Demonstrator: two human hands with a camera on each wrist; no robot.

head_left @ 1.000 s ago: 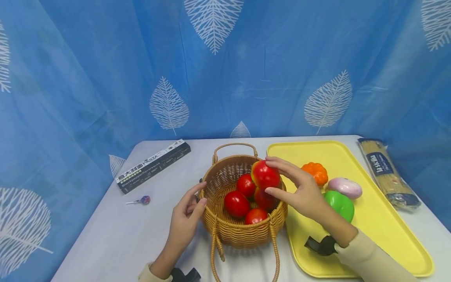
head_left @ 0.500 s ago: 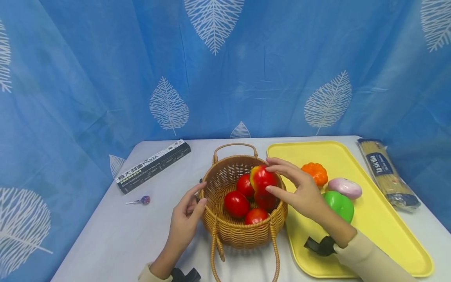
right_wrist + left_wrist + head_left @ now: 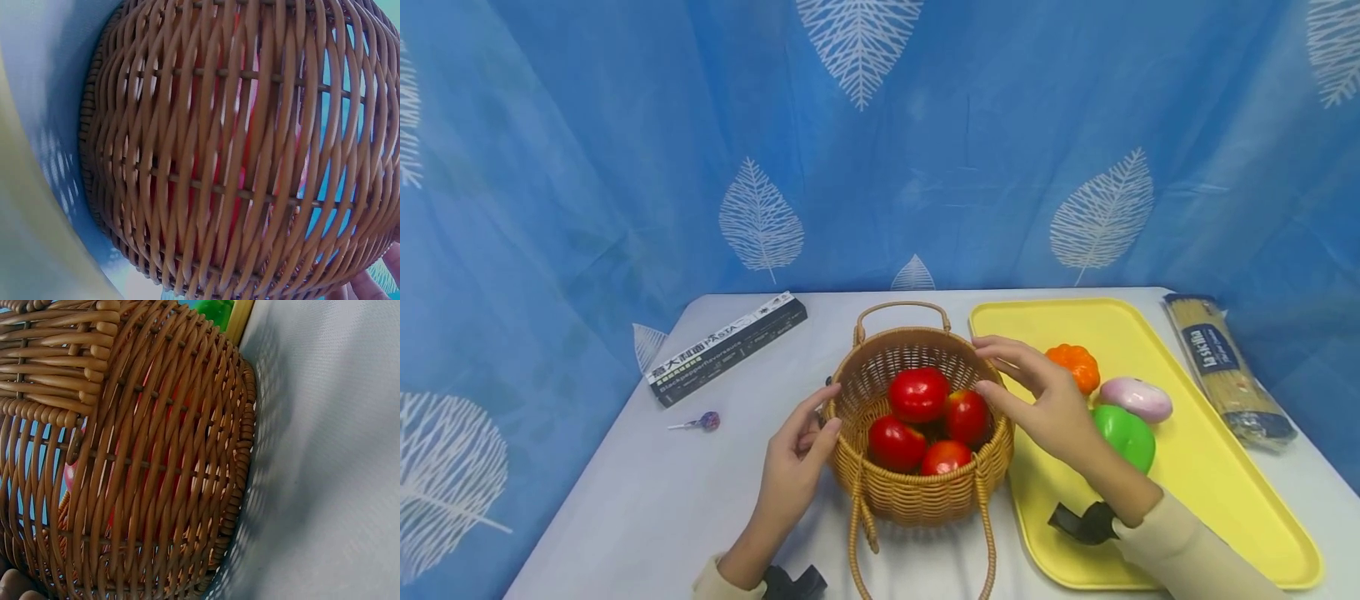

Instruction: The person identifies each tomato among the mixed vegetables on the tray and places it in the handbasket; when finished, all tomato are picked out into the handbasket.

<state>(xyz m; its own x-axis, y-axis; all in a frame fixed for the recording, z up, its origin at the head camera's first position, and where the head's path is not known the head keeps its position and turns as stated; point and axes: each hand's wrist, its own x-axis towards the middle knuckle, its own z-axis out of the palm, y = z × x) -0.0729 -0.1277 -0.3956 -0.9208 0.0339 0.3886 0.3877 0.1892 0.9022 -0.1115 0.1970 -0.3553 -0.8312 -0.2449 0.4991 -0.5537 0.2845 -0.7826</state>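
A round wicker basket (image 3: 917, 500) stands on the white table with its two handles folded outward. Several shiny red toy fruits, apple-like with some yellow, lie in it. The topmost red fruit (image 3: 919, 395) rests at the back among the others. At the basket's left rim, my left hand (image 3: 793, 462) touches the wicker with thumb and index finger spread; its other fingers are partly hidden. Over the right rim hovers my right hand (image 3: 1048, 408), fingers spread and holding nothing. Both wrist views are filled by the woven wall (image 3: 156, 456), with red showing through the gaps.
A yellow tray (image 3: 1210, 517) at the right bears an orange toy pumpkin (image 3: 1075, 367), a pale purple vegetable (image 3: 1135, 398) and a green pepper (image 3: 1123, 437). Beyond it lies a spaghetti pack (image 3: 1228, 367). Left are a pasta box (image 3: 726, 348) and a lollipop (image 3: 707, 422).
My right hand has let go of the red-and-yellow fruit, which has dropped into the basket. Other fruits in there have shifted slightly. The left hand has stayed at the rim.
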